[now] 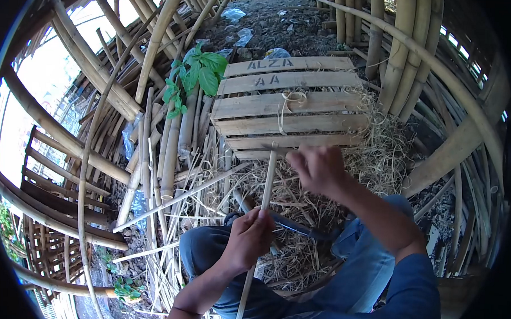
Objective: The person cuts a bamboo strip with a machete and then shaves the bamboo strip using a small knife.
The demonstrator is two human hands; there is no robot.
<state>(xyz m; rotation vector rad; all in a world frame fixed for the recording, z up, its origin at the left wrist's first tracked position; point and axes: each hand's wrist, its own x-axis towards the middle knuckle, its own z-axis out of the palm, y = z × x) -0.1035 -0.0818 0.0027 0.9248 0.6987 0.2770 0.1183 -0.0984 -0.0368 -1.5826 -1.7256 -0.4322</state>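
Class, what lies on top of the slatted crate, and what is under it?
A curled strip lies on the slatted crate, shavings by its right edge; what is underneath is covered.

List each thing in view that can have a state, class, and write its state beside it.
Bamboo strip, held at a slant
Knife, blade exposed at the strip's top end
Left hand, closed around the strip
Right hand, closed on the knife
Slatted crate, lettered
Shavings, loose, curled, some on the crate
Leafy plant, green
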